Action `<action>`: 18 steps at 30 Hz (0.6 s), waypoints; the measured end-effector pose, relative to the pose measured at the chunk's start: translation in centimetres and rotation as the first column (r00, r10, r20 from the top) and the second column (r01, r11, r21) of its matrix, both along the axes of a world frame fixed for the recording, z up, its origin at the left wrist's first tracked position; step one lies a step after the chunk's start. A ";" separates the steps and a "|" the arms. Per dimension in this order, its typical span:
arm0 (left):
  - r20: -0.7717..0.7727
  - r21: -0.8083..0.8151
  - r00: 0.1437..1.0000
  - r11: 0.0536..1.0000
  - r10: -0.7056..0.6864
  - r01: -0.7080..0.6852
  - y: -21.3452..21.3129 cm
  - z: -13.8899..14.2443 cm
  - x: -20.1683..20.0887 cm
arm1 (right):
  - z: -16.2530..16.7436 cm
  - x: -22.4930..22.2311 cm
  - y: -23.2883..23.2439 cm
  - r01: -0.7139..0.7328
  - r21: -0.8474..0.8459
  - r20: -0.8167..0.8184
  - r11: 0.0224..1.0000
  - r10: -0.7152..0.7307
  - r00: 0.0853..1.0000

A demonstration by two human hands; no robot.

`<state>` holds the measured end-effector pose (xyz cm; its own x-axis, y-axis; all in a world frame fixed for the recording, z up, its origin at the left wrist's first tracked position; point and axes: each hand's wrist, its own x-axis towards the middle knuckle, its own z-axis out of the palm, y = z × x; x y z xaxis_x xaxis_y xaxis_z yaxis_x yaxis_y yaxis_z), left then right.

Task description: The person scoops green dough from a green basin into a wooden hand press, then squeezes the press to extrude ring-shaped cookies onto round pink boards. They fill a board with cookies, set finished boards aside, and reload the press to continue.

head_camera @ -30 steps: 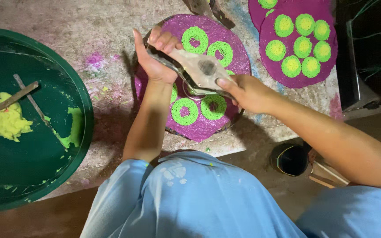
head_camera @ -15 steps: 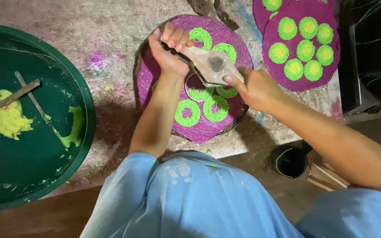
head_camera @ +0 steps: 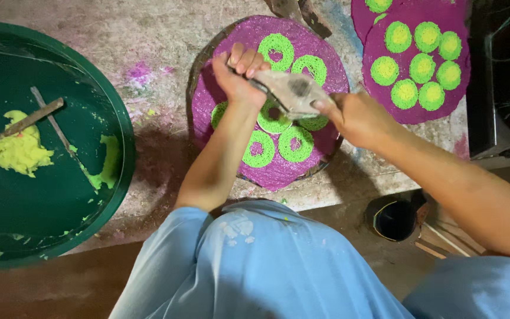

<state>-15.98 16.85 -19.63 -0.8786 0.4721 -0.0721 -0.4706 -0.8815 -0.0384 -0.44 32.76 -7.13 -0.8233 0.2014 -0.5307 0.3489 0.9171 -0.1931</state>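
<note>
Together our two hands hold one flat grey press tool (head_camera: 293, 91) over the round purple mat (head_camera: 326, 59). Our left hand (head_camera: 237, 74) has its grip closed tight on the tool's left end, with the fingers curled over the top. Our right hand (head_camera: 355, 115) has its grip closed on the right end. The tool lies nearly flat and slopes a little, its long side running from the upper left down to the lower right, and its wide face with a dark spot faces up at us. Under it, on the mat, we see green rings (head_camera: 261, 147). Two sit above the tool and two sit below it, and more are partly hidden beneath the tool and our hands, so we cannot count them all. We think the mat is about half filled, with bare purple left along the edges. Just to the right lies a second purple mat (head_camera: 444, 100) with green and yellow discs (head_camera: 405, 93), and that one looks done. Far to the left on the desk (head_camera: 149, 47) stands a big green bowl (head_camera: 126, 142) with a lump of yellow paste (head_camera: 19, 150), a smear of green paste (head_camera: 110, 159) and a wooden stick (head_camera: 22, 123). A small dark cup (head_camera: 394, 220) stands low on the right.
</note>
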 end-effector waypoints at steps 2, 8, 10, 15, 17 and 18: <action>-0.125 0.111 0.992 0.994 -0.007 0.021 0.6 0.4 -0.8 | -0.4 -0.2 0.8 -0.018 0.075 -0.141 0.997 0.028 0.990; -0.310 -0.588 0.899 0.806 -0.309 0.075 -2.6 -0.8 -1.1 | -2.5 0.8 2.0 0.019 -0.153 -0.489 0.988 -0.092 0.867; -0.451 -0.881 0.692 0.408 -0.564 -0.241 -4.2 -2.1 0.6 | -2.9 2.0 1.9 -0.004 -0.321 -0.567 0.947 -0.189 0.802; -0.119 -0.614 0.220 -0.102 -0.968 -0.783 -4.9 -2.6 5.5 | -3.6 5.0 0.6 -0.077 -0.721 -0.560 0.689 -0.514 0.650; -0.102 -0.606 0.202 -0.100 -0.974 -0.789 -4.9 -1.6 6.4 | -4.0 6.1 0.3 -0.132 -0.781 -0.556 0.611 -0.584 0.592; -0.095 -0.601 0.193 -0.098 -0.977 -0.793 -4.8 -1.0 6.6 | -4.2 6.7 0.3 -0.163 -0.805 -0.551 0.571 -0.617 0.562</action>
<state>-9.35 12.02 -20.59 -0.5854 0.7980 -0.1429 0.5863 0.5385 0.6052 6.27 33.03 -11.35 -0.9257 0.3354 0.1748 -0.1101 0.2032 -0.9729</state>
